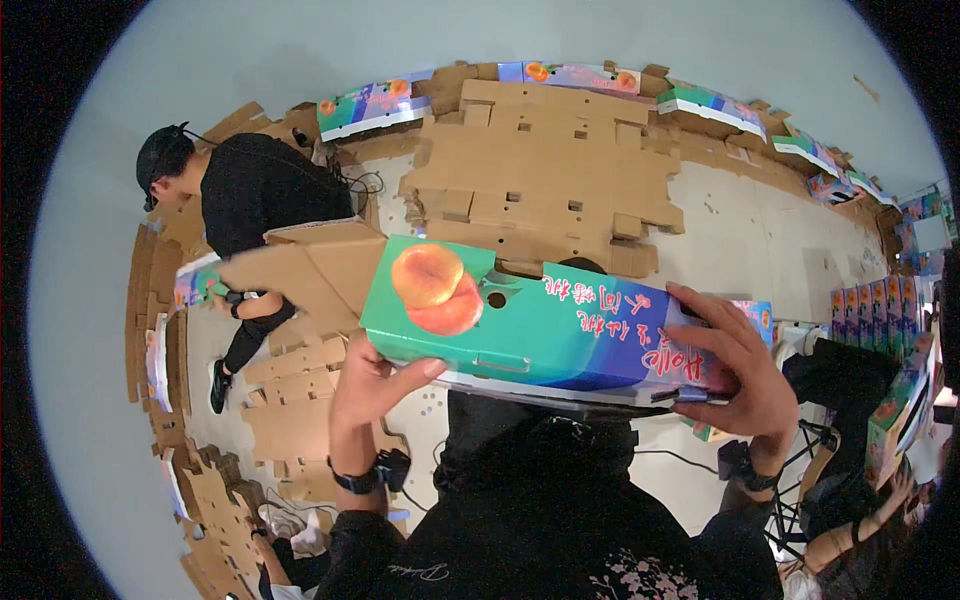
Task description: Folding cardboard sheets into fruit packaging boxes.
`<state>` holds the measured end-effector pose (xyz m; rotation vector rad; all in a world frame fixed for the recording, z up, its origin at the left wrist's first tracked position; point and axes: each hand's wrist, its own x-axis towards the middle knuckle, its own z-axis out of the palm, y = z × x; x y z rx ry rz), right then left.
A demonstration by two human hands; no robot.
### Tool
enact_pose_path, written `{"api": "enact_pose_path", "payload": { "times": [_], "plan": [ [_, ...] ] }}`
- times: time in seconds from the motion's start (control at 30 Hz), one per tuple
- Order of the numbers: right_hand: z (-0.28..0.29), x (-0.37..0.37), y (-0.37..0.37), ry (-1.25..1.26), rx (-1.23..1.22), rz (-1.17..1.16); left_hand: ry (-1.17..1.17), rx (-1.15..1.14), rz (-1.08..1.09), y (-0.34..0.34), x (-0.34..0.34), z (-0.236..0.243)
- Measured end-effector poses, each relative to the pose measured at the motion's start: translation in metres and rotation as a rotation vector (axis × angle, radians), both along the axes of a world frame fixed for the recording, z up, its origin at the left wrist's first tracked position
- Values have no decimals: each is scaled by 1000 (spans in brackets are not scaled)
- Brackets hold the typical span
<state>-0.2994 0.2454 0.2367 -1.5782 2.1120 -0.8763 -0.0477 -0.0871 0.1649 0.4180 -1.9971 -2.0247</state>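
Observation:
A long cardboard fruit box [540, 325], green fading to blue and purple with a peach picture, is held level in front of my chest. At its left end a plain brown flap [325, 265] sticks out. My left hand [375, 390] grips the lower left corner, thumb along the near edge. Around the right end wraps my right hand [740, 370], fingers over the top and thumb near the lower edge. The underside of the box and what it holds, if anything, are hidden.
Flattened brown cardboard [555, 165] covers the floor ahead. Printed boxes [375, 105] lie along the wall. On the left a person in black [265, 190] bends over another box. At right, people work near a row of upright boxes [875, 305]. A cable [675, 457] runs beside me.

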Motion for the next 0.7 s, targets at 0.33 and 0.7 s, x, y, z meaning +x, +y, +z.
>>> {"api": "enact_pose_path", "payload": {
  "times": [0.33,0.7],
  "plan": [
    [-19,-5,-32,487,-394,-519,143,196,337,20,-75,24],
    [-61,38,-82,520,-206,-440,373,1081,291,33,-106,21]
  ]
}}
